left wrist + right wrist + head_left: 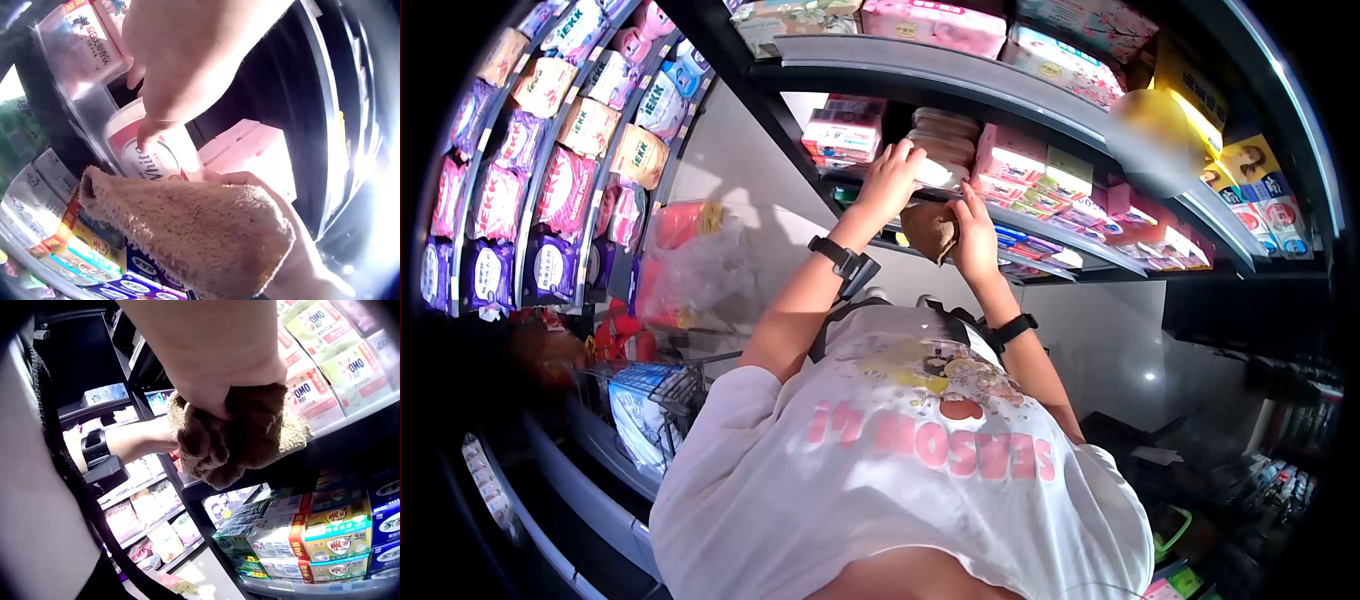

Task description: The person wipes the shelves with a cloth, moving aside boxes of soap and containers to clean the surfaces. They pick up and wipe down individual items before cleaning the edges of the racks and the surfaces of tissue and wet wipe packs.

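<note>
On the middle shelf, my left hand (pixel 887 185) is at the front of a column of stacked pale packs (pixel 945 130). The left wrist view shows its thumb on the label of a white-and-red pack (pixel 159 156) printed "White", with other fingers over its far edge. My right hand (pixel 975 238) grips a fuzzy brown cloth (pixel 930 232) just in front of the shelf edge. In the left wrist view the cloth (pixel 187 228) hangs across the lower part of that pack. It bunches in folds under the right hand (pixel 219 362) in the right wrist view.
Pink boxes (pixel 840 130) stand left of the stack, and pink and green boxes (pixel 1010 160) to its right. Toothpaste-like cartons (pixel 337 540) fill the shelf below. Bagged packs (pixel 565 190) line a rack at left, above a wire cart (pixel 690 395). A shelf rail (pixel 950 60) runs overhead.
</note>
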`<control>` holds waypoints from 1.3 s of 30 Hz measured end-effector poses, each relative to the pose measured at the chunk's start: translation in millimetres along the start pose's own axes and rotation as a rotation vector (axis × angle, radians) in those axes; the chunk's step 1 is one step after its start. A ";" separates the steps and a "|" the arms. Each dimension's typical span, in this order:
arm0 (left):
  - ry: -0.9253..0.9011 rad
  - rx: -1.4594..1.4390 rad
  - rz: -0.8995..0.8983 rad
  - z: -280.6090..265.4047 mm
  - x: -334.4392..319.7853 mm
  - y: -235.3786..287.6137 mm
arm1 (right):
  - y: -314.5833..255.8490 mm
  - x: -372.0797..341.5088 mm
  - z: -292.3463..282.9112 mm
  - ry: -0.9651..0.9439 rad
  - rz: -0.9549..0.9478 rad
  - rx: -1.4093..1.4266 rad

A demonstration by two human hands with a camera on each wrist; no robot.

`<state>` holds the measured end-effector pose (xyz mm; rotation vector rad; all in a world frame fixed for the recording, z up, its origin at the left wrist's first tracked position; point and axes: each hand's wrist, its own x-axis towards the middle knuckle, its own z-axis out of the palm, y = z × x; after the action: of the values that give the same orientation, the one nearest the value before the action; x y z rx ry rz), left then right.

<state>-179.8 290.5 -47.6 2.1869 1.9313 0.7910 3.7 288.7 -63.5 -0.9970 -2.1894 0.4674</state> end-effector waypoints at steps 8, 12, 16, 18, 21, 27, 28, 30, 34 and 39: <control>0.182 -0.205 -0.009 -21.9 -18.3 15.6 | 8.9 -0.1 -14.6 0.060 -0.021 0.170; 0.194 -0.401 -0.149 -46.7 -32.1 19.5 | 6.5 3.1 -28.4 0.021 -0.031 0.355; -0.028 -1.007 -0.221 -65.7 -46.7 7.8 | -10.3 17.2 -43.6 -0.039 -0.049 0.785; -0.063 -1.147 -0.229 -74.0 -52.2 9.6 | -19.5 22.9 -56.1 -0.116 -0.008 0.981; -0.005 -1.238 -0.222 -88.3 -57.5 24.8 | -33.8 26.3 -66.3 -0.177 0.069 1.236; -0.050 -2.424 -0.483 -103.5 -56.0 49.0 | -84.9 39.8 -86.8 -0.089 -0.042 1.243; -0.027 -2.472 -0.467 -104.0 -59.2 48.6 | -92.8 38.8 -88.4 -0.051 -0.059 1.287; -0.108 -2.612 -0.349 -105.5 -62.4 58.2 | -98.3 36.4 -88.6 0.024 -0.054 1.208; -0.130 -2.597 -0.219 -105.7 -63.4 73.6 | -90.4 34.8 -99.6 0.158 -0.134 0.971; -0.060 -2.360 -0.105 -122.0 -57.3 98.1 | -102.6 49.3 -138.2 0.649 -0.015 0.622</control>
<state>-150.7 188.1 80.7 0.4409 0.0642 1.4816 24.3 266.4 112.9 -0.6564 -1.3437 0.6537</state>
